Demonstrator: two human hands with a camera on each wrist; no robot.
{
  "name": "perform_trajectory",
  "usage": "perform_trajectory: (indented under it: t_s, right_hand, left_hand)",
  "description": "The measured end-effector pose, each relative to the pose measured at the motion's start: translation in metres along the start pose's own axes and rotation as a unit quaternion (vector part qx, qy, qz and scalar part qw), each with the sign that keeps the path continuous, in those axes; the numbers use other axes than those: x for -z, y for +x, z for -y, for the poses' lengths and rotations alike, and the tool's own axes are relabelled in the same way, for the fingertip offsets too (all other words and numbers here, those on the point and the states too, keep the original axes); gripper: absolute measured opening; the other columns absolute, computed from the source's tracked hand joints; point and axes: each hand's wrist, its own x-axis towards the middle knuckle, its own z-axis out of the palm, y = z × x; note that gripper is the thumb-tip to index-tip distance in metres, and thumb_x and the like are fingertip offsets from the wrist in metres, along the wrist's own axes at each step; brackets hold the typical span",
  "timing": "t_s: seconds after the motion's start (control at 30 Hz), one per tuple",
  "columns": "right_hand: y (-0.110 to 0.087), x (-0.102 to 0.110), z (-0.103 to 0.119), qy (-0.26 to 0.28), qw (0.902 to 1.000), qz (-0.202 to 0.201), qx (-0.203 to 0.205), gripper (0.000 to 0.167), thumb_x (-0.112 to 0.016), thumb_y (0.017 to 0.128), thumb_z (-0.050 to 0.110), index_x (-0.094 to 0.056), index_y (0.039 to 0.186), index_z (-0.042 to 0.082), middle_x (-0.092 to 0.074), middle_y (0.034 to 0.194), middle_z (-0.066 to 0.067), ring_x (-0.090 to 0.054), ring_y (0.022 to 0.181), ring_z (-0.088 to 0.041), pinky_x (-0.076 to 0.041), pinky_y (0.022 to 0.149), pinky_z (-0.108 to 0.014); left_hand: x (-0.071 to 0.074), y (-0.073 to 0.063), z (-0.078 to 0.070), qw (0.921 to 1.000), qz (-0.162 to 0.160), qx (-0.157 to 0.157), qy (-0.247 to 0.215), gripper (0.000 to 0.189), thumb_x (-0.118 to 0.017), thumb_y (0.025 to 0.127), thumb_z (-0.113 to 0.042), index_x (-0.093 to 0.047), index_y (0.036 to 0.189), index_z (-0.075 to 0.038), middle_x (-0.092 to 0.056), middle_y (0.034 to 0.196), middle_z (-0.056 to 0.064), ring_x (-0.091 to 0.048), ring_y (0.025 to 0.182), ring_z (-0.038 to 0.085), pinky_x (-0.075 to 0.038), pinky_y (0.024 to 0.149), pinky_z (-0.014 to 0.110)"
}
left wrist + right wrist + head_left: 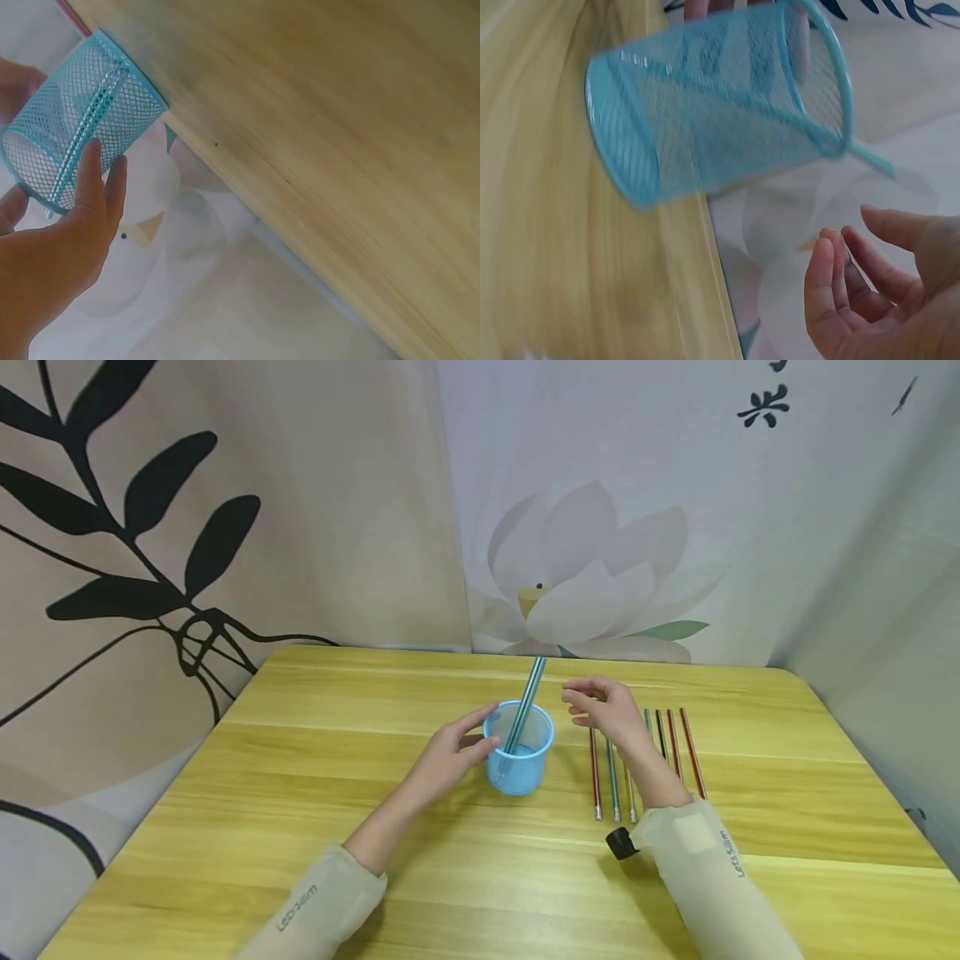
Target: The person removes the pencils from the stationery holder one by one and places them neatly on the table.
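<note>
A light blue mesh pen holder [517,774] stands upright on the table. Leaning inside it is at least one teal pencil [529,702], its upper end above the rim; I cannot tell if there are two. My left hand [448,758] holds the pen holder at its left side, with thumb and fingers about the rim and mesh wall, as the left wrist view also shows on the left hand [71,232]. To the right of the rim hovers my right hand [606,706], fingers loosely bent, holding nothing. In the right wrist view the right hand [877,285] is apart from the pencil's tip.
Right of the pen holder, several pencils lie side by side, among them a red pencil [693,752] and a teal pencil [613,785]; my right forearm covers some. The wooden table [247,810] ends at a printed curtain [360,527] behind.
</note>
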Motion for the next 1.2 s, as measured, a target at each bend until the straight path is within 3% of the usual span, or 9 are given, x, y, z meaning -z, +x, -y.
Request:
perform_trajectory:
  t_s: [0.2, 0.47, 0.73, 0.9, 1.2]
  right_hand:
    - [0.004, -0.027, 0.008, 0.026, 0.9994, 0.021, 0.004, 0.042, -0.061, 0.1, 0.029, -0.06, 0.132, 0.002, -0.063, 0.126, -0.018, -0.065, 0.107, -0.027, -0.061, 0.089, -0.033]
    - [0.005, -0.042, 0.015, 0.028, 0.9995, 0.012, -0.004, 0.035, -0.064, 0.098, 0.029, -0.066, 0.123, 0.004, -0.068, 0.118, -0.011, -0.064, 0.109, -0.022, -0.058, 0.094, -0.038]
    - [0.006, -0.038, 0.019, 0.058, 0.9982, -0.003, 0.014, 0.032, -0.063, 0.098, 0.023, -0.063, 0.12, -0.001, -0.07, 0.105, -0.004, -0.066, 0.092, -0.012, -0.06, 0.084, -0.026]
    - [0.009, -0.031, 0.022, 0.083, 0.9959, -0.026, 0.024, 0.028, -0.062, 0.099, 0.021, -0.061, 0.118, -0.001, -0.07, 0.093, 0.006, -0.067, 0.081, -0.003, -0.06, 0.078, -0.02]
    - [0.007, -0.014, 0.031, 0.138, 0.9877, -0.044, 0.057, 0.013, -0.058, 0.1, 0.014, -0.06, 0.107, 0.003, -0.068, 0.084, 0.012, -0.068, 0.077, -0.002, -0.061, 0.074, -0.018]
  left_hand:
    - [-0.001, 0.002, 0.0, 1.0, 0.005, -0.002, 0.0, 0.054, -0.059, 0.101, -0.02, -0.042, 0.153, -0.017, -0.037, 0.16, 0.015, -0.054, 0.132, 0.042, -0.057, 0.098, 0.045]
    - [0.0, 0.002, 0.002, 0.9999, 0.012, -0.012, -0.004, 0.055, -0.058, 0.102, -0.02, -0.04, 0.153, -0.014, -0.036, 0.16, 0.017, -0.054, 0.132, 0.042, -0.055, 0.099, 0.048]
    - [0.0, 0.002, 0.001, 0.9999, 0.004, -0.009, -0.005, 0.054, -0.058, 0.101, -0.018, -0.041, 0.153, -0.015, -0.037, 0.159, 0.016, -0.055, 0.131, 0.041, -0.056, 0.099, 0.048]
    - [0.0, 0.002, -0.001, 1.0, 0.002, -0.009, -0.002, 0.055, -0.059, 0.101, -0.019, -0.042, 0.153, -0.016, -0.037, 0.159, 0.016, -0.055, 0.131, 0.042, -0.056, 0.098, 0.047]
    - [-0.001, -0.001, 0.0, 1.0, -0.002, -0.007, 0.0, 0.055, -0.059, 0.101, -0.021, -0.041, 0.153, -0.015, -0.038, 0.159, 0.015, -0.056, 0.131, 0.04, -0.057, 0.097, 0.045]
